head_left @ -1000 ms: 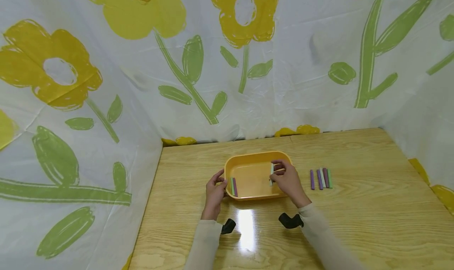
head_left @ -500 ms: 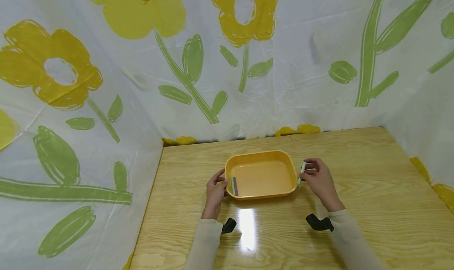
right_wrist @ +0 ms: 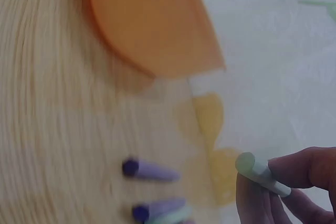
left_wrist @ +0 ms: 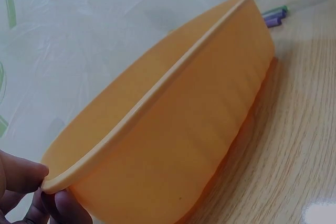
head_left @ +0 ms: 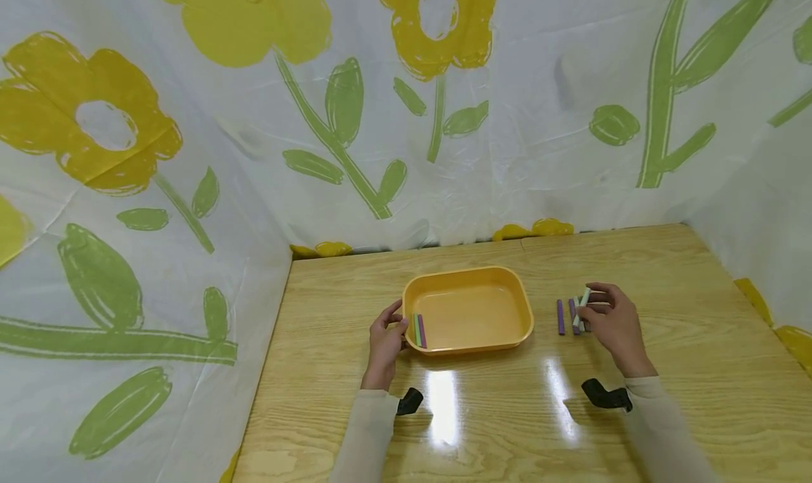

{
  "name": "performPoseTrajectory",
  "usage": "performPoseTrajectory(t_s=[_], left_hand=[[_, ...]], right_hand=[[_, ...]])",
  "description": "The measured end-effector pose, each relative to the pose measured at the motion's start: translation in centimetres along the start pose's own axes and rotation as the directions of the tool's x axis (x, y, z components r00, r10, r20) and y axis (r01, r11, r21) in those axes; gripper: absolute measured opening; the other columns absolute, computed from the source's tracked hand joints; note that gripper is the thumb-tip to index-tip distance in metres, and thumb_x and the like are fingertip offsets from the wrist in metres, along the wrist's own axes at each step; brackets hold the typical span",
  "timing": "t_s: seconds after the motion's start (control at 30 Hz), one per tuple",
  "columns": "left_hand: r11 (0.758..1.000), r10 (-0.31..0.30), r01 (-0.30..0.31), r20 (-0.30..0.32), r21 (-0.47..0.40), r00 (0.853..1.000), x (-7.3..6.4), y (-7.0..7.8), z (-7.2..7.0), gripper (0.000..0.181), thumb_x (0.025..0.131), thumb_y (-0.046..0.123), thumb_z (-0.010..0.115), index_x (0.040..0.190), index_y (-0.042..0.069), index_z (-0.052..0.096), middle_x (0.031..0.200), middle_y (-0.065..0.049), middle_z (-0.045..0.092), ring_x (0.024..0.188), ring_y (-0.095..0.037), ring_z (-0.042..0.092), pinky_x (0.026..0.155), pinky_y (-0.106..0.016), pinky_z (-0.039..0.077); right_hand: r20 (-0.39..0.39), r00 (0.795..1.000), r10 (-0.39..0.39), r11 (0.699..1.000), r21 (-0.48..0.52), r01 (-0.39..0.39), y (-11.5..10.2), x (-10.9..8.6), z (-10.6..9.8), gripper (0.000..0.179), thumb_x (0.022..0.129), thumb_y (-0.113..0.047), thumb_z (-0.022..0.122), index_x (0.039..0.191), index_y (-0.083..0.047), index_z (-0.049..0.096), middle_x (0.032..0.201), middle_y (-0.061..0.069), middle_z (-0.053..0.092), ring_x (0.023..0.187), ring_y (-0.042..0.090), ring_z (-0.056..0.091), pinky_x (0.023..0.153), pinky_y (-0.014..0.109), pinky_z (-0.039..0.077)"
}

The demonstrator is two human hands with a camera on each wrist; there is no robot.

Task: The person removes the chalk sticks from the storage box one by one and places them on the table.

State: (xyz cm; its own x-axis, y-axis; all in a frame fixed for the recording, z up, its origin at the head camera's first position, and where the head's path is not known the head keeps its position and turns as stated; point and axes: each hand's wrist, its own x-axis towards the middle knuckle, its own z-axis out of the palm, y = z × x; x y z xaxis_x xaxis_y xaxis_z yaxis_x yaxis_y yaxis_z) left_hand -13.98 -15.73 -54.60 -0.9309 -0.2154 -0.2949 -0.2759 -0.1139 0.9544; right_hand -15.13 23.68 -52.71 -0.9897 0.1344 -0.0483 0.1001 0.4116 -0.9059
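Note:
My left hand (head_left: 385, 345) grips the left end of an orange plastic tub (head_left: 478, 314); the left wrist view shows thumb and fingers pinching its rim (left_wrist: 58, 183). Inside, along the left wall, a green chalk stick (head_left: 416, 330) and a purple-red one (head_left: 422, 331) lie side by side. To the tub's right, my right hand (head_left: 617, 328) pinches a pale greenish-white chalk stick (right_wrist: 262, 174) between thumb and fingers, tilted above the chalks on the table. A purple chalk (head_left: 561, 318) lies nearest the tub; a second purple one (right_wrist: 157, 209) and a pale one are partly covered by my hand.
The wood-grain table (head_left: 330, 398) carries everything. White sheeting with printed yellow flowers (head_left: 438, 17) hangs behind and on both sides. A black bracket (head_left: 605, 396) sticks out from my right wrist and another (head_left: 410, 402) from my left.
My right hand has moved right, from over the tub's right part to above the chalks on the table, carrying the pale chalk stick throughout. My left hand keeps its grip on the tub.

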Motion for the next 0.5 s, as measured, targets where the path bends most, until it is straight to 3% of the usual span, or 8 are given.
performPoseTrajectory(t_s=[0.5], left_hand=[[1.0,0.004,-0.004,0.009,-0.002,1.0,0.0,0.0,0.0,0.047,0.106,-0.001,0.055,0.153,0.002,0.054,0.11,-0.008,0.05,0.071,-0.015,0.055,0.059,-0.024,0.049]], right_hand=[[-0.022,0.999,0.044,0.996,-0.083,-0.045,3.5,1.0,-2.6,0.056,0.101,-0.004,0.064,0.148,0.015,0.042,0.129,0.037,0.056,0.08,-0.018,0.047,0.066,0.018,0.054]])
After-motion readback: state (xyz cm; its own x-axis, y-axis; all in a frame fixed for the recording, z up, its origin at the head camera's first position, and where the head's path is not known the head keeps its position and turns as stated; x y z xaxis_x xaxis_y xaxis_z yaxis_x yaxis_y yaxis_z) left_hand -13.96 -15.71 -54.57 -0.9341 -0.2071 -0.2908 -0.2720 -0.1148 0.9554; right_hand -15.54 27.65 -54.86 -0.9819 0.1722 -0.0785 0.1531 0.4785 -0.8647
